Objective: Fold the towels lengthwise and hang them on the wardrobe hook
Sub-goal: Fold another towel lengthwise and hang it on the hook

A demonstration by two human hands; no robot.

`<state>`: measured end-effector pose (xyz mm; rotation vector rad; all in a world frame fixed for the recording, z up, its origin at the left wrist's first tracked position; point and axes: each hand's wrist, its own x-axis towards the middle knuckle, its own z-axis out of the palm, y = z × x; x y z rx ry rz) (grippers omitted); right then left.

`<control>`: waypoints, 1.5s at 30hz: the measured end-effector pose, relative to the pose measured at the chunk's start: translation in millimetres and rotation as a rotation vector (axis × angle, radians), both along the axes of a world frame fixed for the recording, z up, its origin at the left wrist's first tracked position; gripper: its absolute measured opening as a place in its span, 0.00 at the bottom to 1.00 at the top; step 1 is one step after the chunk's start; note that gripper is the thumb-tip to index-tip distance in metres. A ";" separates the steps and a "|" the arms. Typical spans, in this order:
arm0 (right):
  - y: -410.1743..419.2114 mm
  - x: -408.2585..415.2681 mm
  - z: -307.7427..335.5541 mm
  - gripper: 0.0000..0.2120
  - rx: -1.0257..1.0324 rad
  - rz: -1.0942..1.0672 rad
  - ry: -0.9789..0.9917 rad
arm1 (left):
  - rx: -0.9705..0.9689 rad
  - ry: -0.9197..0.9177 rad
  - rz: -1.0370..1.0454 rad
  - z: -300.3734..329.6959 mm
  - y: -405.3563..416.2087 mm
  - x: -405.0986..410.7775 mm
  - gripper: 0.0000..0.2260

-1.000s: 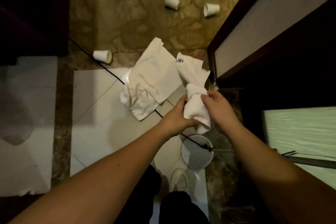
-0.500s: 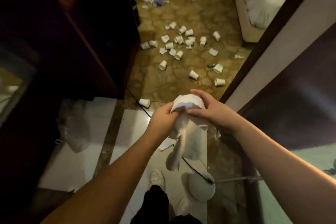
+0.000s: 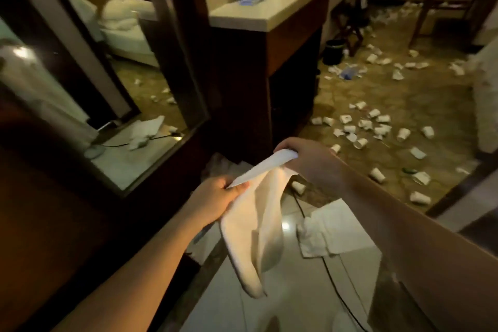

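Note:
A white towel (image 3: 253, 226) hangs in the air between my hands, its top edge stretched from one to the other and the rest drooping down. My left hand (image 3: 215, 197) pinches the lower left end of that edge. My right hand (image 3: 310, 162) grips the upper right end. A second white towel (image 3: 331, 232) lies crumpled on the tiled floor below and to the right. No wardrobe hook shows in the view.
A dark wooden wardrobe with a mirror door (image 3: 113, 83) stands at the left. Beside it is a cabinet with a white top (image 3: 269, 8). Several paper cups (image 3: 377, 127) litter the carpet. A black cable (image 3: 334, 286) runs across the tiles.
The towel has been lifted off the floor and its top edge spread between my hands. My view has swung up from the floor towards the wardrobe and room.

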<state>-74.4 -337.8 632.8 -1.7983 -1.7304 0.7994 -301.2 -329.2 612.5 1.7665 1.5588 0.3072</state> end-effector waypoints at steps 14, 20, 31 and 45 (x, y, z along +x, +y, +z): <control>-64.2 -297.1 90.4 0.09 0.145 0.529 -0.326 | 0.238 0.356 0.251 103.5 -165.9 -335.4 0.13; -103.3 -381.7 131.9 0.11 0.166 0.654 -0.370 | 0.243 0.573 0.276 126.2 -254.1 -460.9 0.07; -115.0 -448.4 143.0 0.18 0.155 0.633 -0.308 | 0.111 0.620 0.598 145.3 -382.0 -591.8 0.09; -132.3 -473.3 130.7 0.17 -0.023 0.497 0.141 | 0.502 -1.118 0.931 124.5 -430.4 -601.1 0.10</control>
